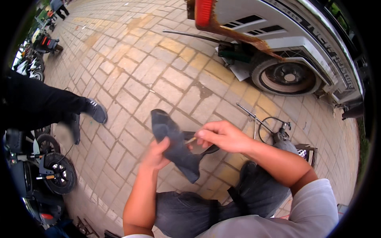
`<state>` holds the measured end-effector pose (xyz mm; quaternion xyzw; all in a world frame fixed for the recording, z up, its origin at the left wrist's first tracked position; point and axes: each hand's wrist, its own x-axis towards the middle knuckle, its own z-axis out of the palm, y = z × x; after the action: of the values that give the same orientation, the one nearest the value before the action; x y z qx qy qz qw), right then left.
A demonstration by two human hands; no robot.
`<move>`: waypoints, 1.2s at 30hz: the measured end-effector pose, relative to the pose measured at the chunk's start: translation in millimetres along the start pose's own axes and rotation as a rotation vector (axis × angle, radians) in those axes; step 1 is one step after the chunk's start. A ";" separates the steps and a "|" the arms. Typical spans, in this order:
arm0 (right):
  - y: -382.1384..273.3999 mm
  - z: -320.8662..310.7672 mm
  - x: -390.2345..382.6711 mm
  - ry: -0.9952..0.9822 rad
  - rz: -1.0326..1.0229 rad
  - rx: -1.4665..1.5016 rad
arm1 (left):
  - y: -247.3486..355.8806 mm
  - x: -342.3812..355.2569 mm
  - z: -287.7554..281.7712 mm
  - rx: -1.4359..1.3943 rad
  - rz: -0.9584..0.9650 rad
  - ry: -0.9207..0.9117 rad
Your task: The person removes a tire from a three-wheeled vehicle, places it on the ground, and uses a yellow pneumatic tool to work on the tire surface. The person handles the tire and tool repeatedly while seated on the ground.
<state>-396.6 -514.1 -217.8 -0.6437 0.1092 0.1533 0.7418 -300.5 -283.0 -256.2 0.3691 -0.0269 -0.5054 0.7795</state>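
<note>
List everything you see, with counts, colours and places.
Dark piece: one, charcoal, centre
Thin item: one, tan, right of the dark piece
Vehicle: one, white, upper right
Wheel: one, black tyre, on the vehicle
Jack: one, dark green, beside the wheel
Bars: at least two, silver, right of centre
Hose: one, black, looped by the bars
Motorbikes: several, mostly dark, left side
Other people: two, partly dark-clothed, left side
Paving: one area, beige, throughout
Own trousers: one, dark grey, bottom
Own shirt: one, light grey, bottom
Left hand: one, bare, holding the dark piece
Right hand: one, bare, pinching the thin item
</note>
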 end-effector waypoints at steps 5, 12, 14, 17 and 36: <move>0.0 39.7 37.3 -0.074 0.056 -0.163 | 22.4 -37.3 -4.2 0.146 -0.044 0.125; 16.8 24.1 25.3 0.086 -0.022 -0.019 | -12.5 -12.1 26.5 0.104 0.028 0.127; 25.9 21.1 20.5 0.158 -0.056 0.010 | -26.1 -6.9 31.1 0.092 0.094 0.056; 17.7 21.7 15.8 0.198 -0.091 0.059 | -32.3 -3.6 38.2 0.112 0.181 0.106; 153.5 -40.2 9.9 0.494 0.005 -0.242 | -83.2 -38.9 6.2 0.470 0.324 0.758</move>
<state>-442.5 -533.9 -368.8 -0.7451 0.2695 0.0053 0.6101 -385.9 -273.0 -289.0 0.6848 0.0887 -0.1871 0.6987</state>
